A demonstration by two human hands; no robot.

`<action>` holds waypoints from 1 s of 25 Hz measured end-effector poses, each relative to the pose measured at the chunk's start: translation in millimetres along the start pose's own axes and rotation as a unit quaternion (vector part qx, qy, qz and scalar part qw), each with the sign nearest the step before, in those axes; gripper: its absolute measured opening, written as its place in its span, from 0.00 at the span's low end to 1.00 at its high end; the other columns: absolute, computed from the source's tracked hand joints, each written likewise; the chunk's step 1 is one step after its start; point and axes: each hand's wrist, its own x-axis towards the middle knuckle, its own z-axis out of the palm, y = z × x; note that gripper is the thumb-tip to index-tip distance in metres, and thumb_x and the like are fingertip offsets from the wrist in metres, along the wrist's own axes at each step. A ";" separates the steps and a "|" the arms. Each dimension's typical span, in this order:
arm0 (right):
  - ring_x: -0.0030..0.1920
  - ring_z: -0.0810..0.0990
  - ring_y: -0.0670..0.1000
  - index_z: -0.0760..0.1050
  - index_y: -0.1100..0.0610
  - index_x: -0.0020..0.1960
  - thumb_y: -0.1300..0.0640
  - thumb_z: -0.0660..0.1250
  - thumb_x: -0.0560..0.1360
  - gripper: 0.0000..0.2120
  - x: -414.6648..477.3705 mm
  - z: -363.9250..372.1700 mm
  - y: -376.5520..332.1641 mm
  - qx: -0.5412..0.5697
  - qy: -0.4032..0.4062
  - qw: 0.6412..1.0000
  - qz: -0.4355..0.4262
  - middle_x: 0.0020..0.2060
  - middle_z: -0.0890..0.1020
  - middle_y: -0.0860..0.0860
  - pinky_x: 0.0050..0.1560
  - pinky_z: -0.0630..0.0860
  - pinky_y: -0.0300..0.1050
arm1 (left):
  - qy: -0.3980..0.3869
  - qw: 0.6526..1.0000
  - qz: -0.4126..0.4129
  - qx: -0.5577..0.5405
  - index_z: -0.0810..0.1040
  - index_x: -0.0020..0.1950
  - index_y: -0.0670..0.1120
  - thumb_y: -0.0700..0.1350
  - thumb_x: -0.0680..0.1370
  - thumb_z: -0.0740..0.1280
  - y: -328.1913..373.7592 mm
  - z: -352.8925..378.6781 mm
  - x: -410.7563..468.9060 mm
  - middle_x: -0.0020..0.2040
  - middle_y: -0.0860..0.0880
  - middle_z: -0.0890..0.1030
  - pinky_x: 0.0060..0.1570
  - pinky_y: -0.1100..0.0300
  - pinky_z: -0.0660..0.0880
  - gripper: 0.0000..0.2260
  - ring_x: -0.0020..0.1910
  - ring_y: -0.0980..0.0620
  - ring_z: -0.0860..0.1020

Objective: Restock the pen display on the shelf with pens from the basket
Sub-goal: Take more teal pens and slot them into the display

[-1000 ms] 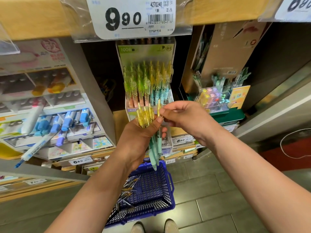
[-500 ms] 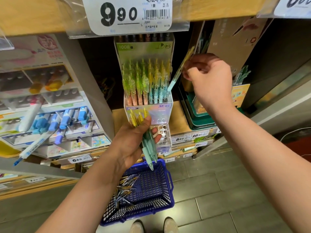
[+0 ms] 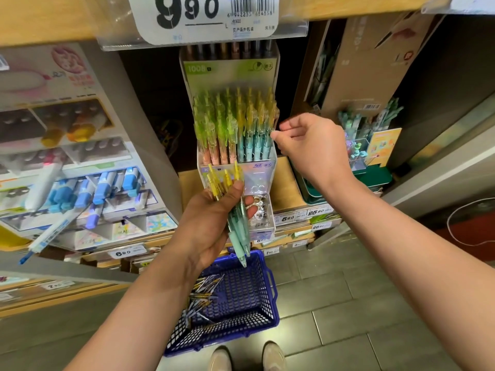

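A clear pen display point(image 3: 261, 171) stands on the wooden shelf, packed with upright green, yellow and teal pens point(image 3: 233, 124). My left hand point(image 3: 206, 220) grips a bunch of yellow-topped teal pens point(image 3: 237, 223) just below the display's front. My right hand point(image 3: 313, 148) is at the display's right edge, with curled fingertips pinching the top of the rightmost pen point(image 3: 270, 121) standing in it. On the floor below sits a blue basket point(image 3: 272, 287) with several loose pens point(image 3: 203, 293) in its left corner.
A marker display point(image 3: 80, 183) fills the shelf on the left. To the right stand a cardboard box point(image 3: 375, 62) and a smaller pen stand point(image 3: 361, 153). A 9.90 price tag point(image 3: 203, 14) hangs overhead. My shoes point(image 3: 246, 357) stand by the basket.
My right hand took one pen from the bunch, raised it to the display's upper right, then came down to the display's right edge. That pen no longer sticks out of the hand. The left hand stayed put.
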 end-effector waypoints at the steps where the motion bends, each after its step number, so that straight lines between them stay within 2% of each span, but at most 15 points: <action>1: 0.36 0.83 0.41 0.82 0.52 0.46 0.51 0.75 0.75 0.05 -3.9 -1.1 -0.1 0.016 -0.007 1.000 0.019 0.34 0.84 0.45 0.44 0.81 0.40 | -0.004 1.000 0.008 0.006 0.87 0.47 0.45 0.41 0.76 0.71 -0.6 0.7 -0.1 0.43 0.47 0.87 0.46 0.54 0.84 0.04 0.44 0.49 0.86; 3: 0.32 0.81 0.39 0.81 0.49 0.43 0.50 0.73 0.76 0.05 -17.2 -3.0 -2.7 0.034 -0.059 0.997 0.039 0.31 0.84 0.44 0.38 0.77 0.38 | -0.016 1.000 0.019 0.018 0.87 0.45 0.46 0.43 0.75 0.72 -1.5 3.4 -1.7 0.43 0.46 0.87 0.47 0.54 0.84 0.04 0.44 0.49 0.86; 4: 0.30 0.81 0.38 0.82 0.49 0.43 0.50 0.73 0.77 0.05 -26.1 -2.7 -4.9 0.049 -0.113 0.991 0.052 0.31 0.84 0.43 0.37 0.75 0.36 | -0.023 0.999 0.023 0.027 0.87 0.46 0.46 0.44 0.74 0.72 -1.8 4.9 -3.1 0.44 0.45 0.87 0.47 0.55 0.84 0.05 0.44 0.49 0.86; 7: 0.31 0.82 0.44 0.85 0.54 0.47 0.54 0.73 0.77 0.04 -48.6 1.4 -12.0 0.167 -0.260 0.944 0.115 0.33 0.85 0.48 0.35 0.78 0.39 | -0.047 0.997 0.042 0.050 0.86 0.52 0.46 0.44 0.75 0.72 -5.5 8.2 -5.6 0.48 0.43 0.87 0.51 0.53 0.83 0.08 0.46 0.49 0.85; 9: 0.31 0.82 0.50 0.84 0.62 0.49 0.58 0.73 0.77 0.06 -52.2 4.0 -13.2 0.249 -0.275 0.912 0.173 0.34 0.83 0.53 0.34 0.81 0.43 | -0.053 0.996 0.049 0.056 0.85 0.56 0.46 0.44 0.76 0.71 -7.6 9.6 -6.4 0.49 0.44 0.86 0.54 0.51 0.83 0.10 0.47 0.49 0.85; 12: 0.36 0.79 0.55 0.83 0.63 0.50 0.58 0.72 0.77 0.08 -51.9 5.5 -11.2 0.274 -0.290 0.891 0.218 0.38 0.80 0.60 0.41 0.83 0.50 | -0.057 0.995 0.049 0.063 0.83 0.60 0.42 0.44 0.77 0.70 -9.1 8.1 -7.1 0.51 0.40 0.86 0.55 0.51 0.82 0.13 0.50 0.46 0.84; 15: 0.37 0.80 0.54 0.84 0.63 0.50 0.60 0.72 0.77 0.06 -49.9 2.9 -9.6 0.281 -0.255 0.904 0.196 0.39 0.82 0.60 0.43 0.84 0.48 | -0.052 0.994 0.053 0.075 0.85 0.56 0.45 0.46 0.77 0.71 -10.5 5.1 -6.9 0.51 0.40 0.86 0.56 0.48 0.82 0.10 0.49 0.45 0.84; 17: 0.37 0.81 0.50 0.85 0.61 0.49 0.60 0.73 0.76 0.04 -44.7 -2.6 -12.3 0.273 -0.186 0.930 0.159 0.36 0.85 0.55 0.45 0.83 0.44 | -0.036 0.996 0.051 0.068 0.87 0.52 0.48 0.47 0.75 0.71 -12.0 3.2 -6.3 0.47 0.45 0.86 0.50 0.51 0.83 0.08 0.45 0.48 0.84; 19: 0.35 0.82 0.49 0.84 0.60 0.48 0.61 0.74 0.76 0.03 -34.9 -8.6 -17.7 0.285 -0.103 0.946 0.116 0.34 0.85 0.53 0.44 0.82 0.43 | -0.013 0.999 0.041 0.032 0.85 0.52 0.45 0.47 0.74 0.72 -14.1 -0.5 -5.3 0.41 0.50 0.85 0.44 0.54 0.83 0.10 0.43 0.49 0.85; 22: 0.39 0.86 0.48 0.83 0.55 0.46 0.59 0.74 0.76 0.01 -18.6 -12.9 -28.1 0.281 0.006 0.958 0.062 0.36 0.87 0.51 0.49 0.84 0.47 | 0.008 1.000 0.029 0.005 0.80 0.58 0.41 0.49 0.74 0.72 -15.1 -7.9 -6.0 0.38 0.50 0.83 0.40 0.56 0.82 0.16 0.38 0.49 0.84; 25: 0.42 0.87 0.48 0.82 0.49 0.44 0.59 0.73 0.74 0.04 -8.1 -7.5 -35.5 0.257 0.052 0.965 0.025 0.37 0.87 0.48 0.51 0.84 0.52 | 0.013 1.000 0.018 0.013 0.79 0.58 0.40 0.51 0.78 0.70 -14.7 -13.5 -6.5 0.40 0.47 0.82 0.39 0.57 0.81 0.15 0.39 0.48 0.83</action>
